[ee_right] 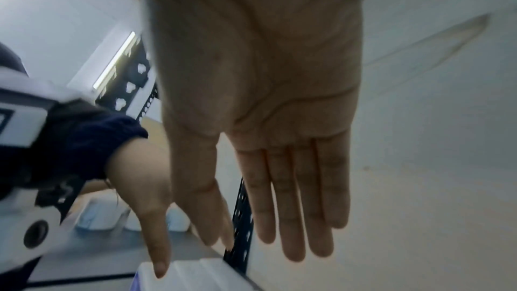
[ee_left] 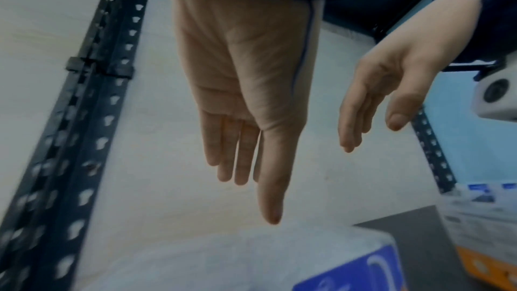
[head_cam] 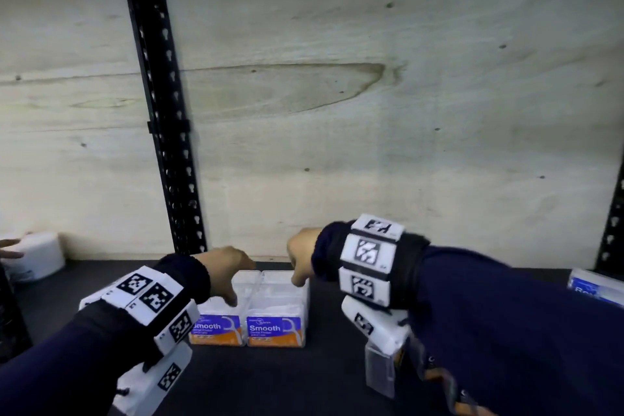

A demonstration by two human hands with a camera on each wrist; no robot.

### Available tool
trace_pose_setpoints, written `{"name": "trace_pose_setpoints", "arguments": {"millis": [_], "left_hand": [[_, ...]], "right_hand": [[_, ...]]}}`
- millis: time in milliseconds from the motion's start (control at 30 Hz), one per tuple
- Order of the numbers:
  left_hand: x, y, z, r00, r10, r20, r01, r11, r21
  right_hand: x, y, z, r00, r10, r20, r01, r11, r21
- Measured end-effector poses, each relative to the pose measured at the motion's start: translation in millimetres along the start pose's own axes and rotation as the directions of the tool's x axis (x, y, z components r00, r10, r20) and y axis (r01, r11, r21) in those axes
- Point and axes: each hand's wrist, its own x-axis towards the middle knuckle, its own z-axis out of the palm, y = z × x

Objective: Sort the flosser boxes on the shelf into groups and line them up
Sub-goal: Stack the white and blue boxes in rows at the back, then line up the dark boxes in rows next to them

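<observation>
Two clear flosser boxes with blue and orange "Smooth" labels stand side by side on the black shelf (head_cam: 304, 382), the left box (head_cam: 216, 328) touching the right box (head_cam: 277, 317). My left hand (head_cam: 233, 294) hangs over the left box with straight fingers, its thumb tip at the box top (ee_left: 251, 258). My right hand (head_cam: 297, 275) hovers over the right box's far corner, fingers pointing down. In the wrist views both palms, left (ee_left: 246, 141) and right (ee_right: 265, 118), are flat and hold nothing.
A black perforated upright (head_cam: 162, 111) runs down the plywood back wall, just left of the boxes. White round containers (head_cam: 33, 260) sit at far left, with someone's fingers (head_cam: 8, 248) beside them. A blue-labelled box (head_cam: 594, 287) lies at the right edge near another upright (head_cam: 614, 230).
</observation>
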Motion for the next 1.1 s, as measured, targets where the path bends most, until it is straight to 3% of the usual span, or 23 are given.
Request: {"name": "trace_pose_setpoints", "arguments": {"millis": [67, 267, 433, 700, 833, 1100], "left_hand": [[-3, 13, -15, 0.999, 0.045, -0.026, -0.044, 0.999, 0.01], [2, 73, -40, 0.98, 0.185, -0.077, -0.189, 0.98, -0.056], [21, 123, -34, 0.951, 0.304, 0.052, -0.291, 0.94, -0.181], [45, 164, -20, 0.891, 0.276, 0.361, -0.163, 0.936, -0.312], [52, 168, -16, 0.874, 0.275, 0.401, -0.124, 0.924, -0.362], [71, 168, -38, 0.929, 0.204, 0.31, -0.234, 0.97, 0.064]], "right_hand": [[-9, 20, -9, 0.999, -0.04, 0.019, 0.041, 0.999, -0.011], [-43, 99, 2, 0.998, -0.007, 0.058, 0.005, 1.0, 0.024], [-56, 154, 39, 0.976, 0.098, 0.195, -0.087, 0.994, -0.065], [-61, 200, 83, 0.934, 0.154, 0.324, -0.128, 0.987, -0.098], [-57, 206, 94, 0.935, 0.109, 0.337, -0.096, 0.994, -0.056], [-35, 209, 99, 0.942, 0.064, 0.329, -0.054, 0.998, -0.038]]}}
